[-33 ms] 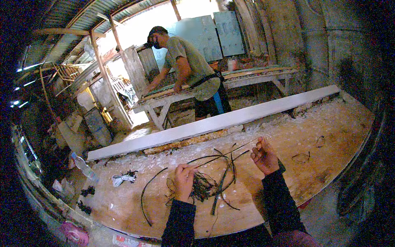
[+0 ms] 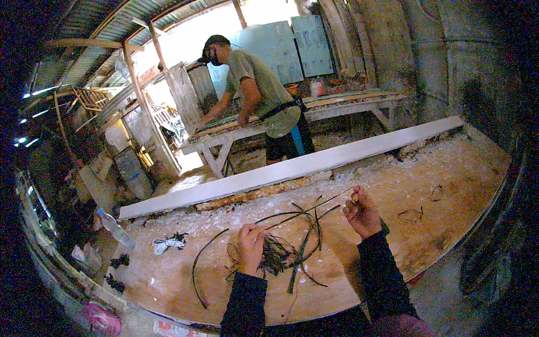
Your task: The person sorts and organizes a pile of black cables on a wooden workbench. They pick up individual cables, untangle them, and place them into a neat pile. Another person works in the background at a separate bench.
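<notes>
A thin dark strand (image 2: 321,204) is stretched slantwise over the plywood tabletop (image 2: 185,281). My left hand (image 2: 250,248) pinches its lower end between thumb and fingers. Higher up and to the right, my right hand (image 2: 362,213) has its fingers curled closed on the other end. Just right of my left hand lies a tangled pile of dark strands (image 2: 275,254), partly hidden by that hand. Thicker black cords (image 2: 209,247) curve across the wood around the pile. Whether the held strand comes off the pile, I cannot tell.
A long white board (image 2: 292,168) runs along the table's far side. On the left are a white cord bundle (image 2: 168,242), small black bundles (image 2: 116,283) and a plastic bottle (image 2: 115,227). Thin loops (image 2: 411,214) lie at right. Beyond, a person (image 2: 261,84) bends over another bench (image 2: 348,106).
</notes>
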Tool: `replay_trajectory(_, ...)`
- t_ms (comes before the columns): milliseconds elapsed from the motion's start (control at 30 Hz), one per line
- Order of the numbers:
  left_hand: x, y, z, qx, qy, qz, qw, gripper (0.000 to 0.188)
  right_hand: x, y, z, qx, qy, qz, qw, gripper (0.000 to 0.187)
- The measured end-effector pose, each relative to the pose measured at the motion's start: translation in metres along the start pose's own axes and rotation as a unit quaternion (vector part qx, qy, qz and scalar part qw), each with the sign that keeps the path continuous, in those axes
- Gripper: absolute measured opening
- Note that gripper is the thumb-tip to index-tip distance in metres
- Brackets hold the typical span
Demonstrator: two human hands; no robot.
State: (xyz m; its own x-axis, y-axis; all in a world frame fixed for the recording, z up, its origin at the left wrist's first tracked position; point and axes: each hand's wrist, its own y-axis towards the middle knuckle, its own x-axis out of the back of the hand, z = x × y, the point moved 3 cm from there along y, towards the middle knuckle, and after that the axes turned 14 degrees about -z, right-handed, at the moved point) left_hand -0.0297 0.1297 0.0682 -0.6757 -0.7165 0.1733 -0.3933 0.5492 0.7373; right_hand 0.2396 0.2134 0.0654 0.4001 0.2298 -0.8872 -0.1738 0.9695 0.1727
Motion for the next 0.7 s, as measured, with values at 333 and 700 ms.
replay_trajectory(333,-0.002,0.004,0.011,0.006,0.058,0.017,0.998,0.011,0.012,0.011,0.014,0.055,0.073,-0.021,0.996,0.018)
replay_trajectory(700,-0.006,-0.003,0.034,0.079,0.087,0.034,0.992,0.015,-0.001,0.007,0.005,0.048,0.030,0.010,0.998,0.021)
